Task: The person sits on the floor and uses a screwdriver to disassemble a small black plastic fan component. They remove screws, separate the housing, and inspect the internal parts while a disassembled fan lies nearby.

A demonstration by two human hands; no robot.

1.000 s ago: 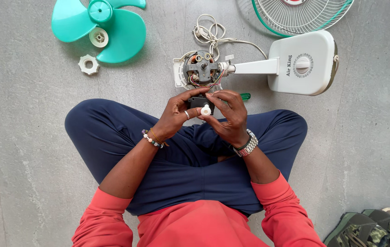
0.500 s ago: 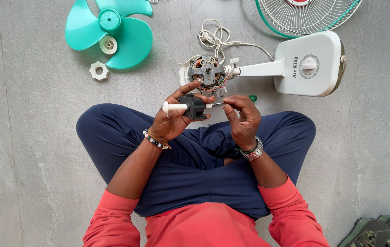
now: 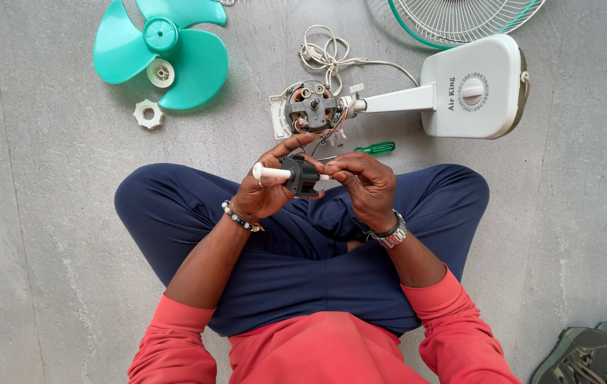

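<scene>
Sitting cross-legged on the grey floor (image 3: 47, 284), a person holds a small black part (image 3: 302, 176) with a white rod (image 3: 273, 172) through it, just above the lap. The left hand (image 3: 264, 190) has its grip closed around the black part, with one finger pointing up. The right hand (image 3: 364, 179) has a narrow grip, pinching the other end of the white rod with its fingertips. Just past the hands lies a green screwdriver (image 3: 375, 148). Near it sits the open fan motor (image 3: 310, 110), joined to the white fan base (image 3: 471, 89), with a coiled white cord (image 3: 326, 53) beside it. A green fan blade (image 3: 165, 50) and a white nut (image 3: 149, 114) lie well apart on the left.
</scene>
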